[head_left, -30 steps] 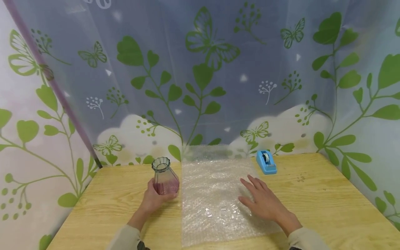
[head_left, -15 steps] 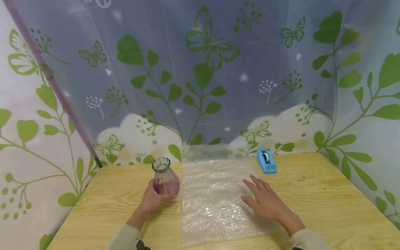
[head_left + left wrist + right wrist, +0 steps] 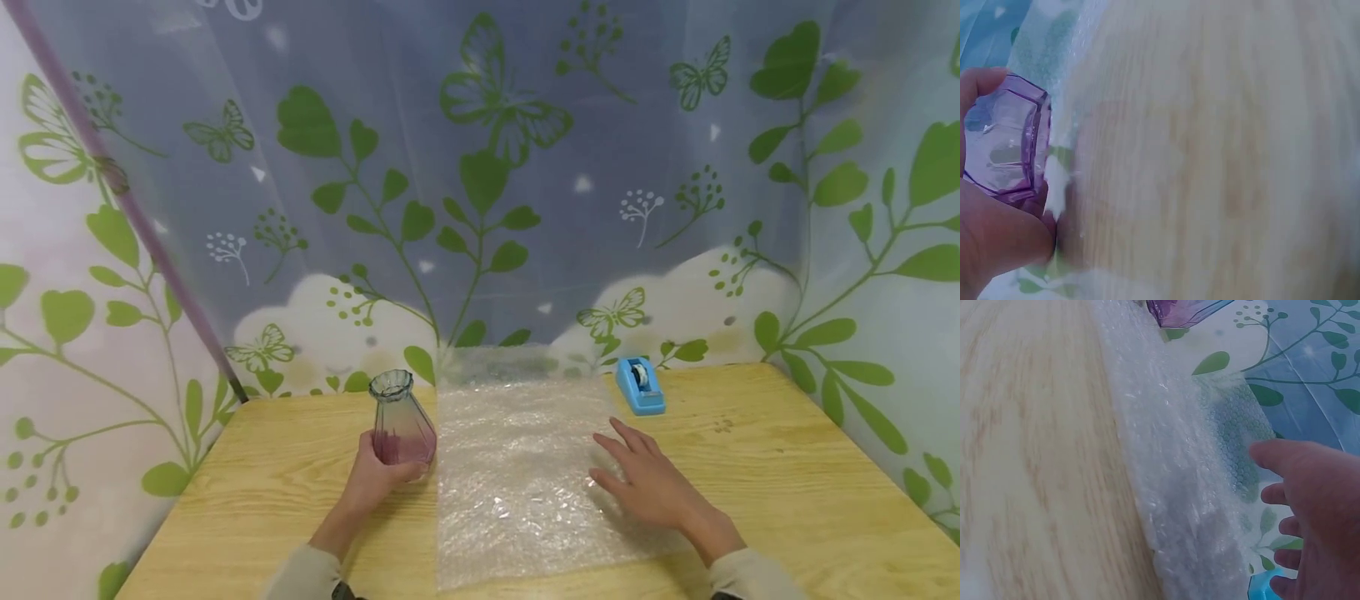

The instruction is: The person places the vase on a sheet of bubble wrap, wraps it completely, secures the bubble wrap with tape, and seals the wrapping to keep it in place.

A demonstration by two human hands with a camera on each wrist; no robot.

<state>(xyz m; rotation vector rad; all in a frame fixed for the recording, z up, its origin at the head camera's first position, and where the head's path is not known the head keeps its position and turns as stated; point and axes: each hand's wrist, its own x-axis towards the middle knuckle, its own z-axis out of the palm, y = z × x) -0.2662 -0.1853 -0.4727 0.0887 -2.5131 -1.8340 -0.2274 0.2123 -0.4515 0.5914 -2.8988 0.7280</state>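
Observation:
My left hand (image 3: 380, 477) grips a faceted glass vase (image 3: 406, 432) round its lower part, thumb toward me. The vase has a scalloped rim, greyish-green glass above and purple below. Its mouth leans a little to the left, and the purple base (image 3: 1007, 140) shows in the left wrist view. Just right of it, a sheet of bubble wrap (image 3: 517, 475) lies flat on the table. Over the sheet's right side my right hand (image 3: 652, 487) is spread with fingers extended, holding nothing; whether it touches the wrap I cannot tell.
A blue tape dispenser (image 3: 641, 387) stands near the table's back edge, beyond my right hand. The wooden table (image 3: 787, 483) meets a patterned curtain (image 3: 525, 208) at the back. The wrap's far end reaches up against that curtain.
The vase has risen slightly and shifted right in my left hand, its mouth leaning more to the left. My right hand has slid a little to the right.

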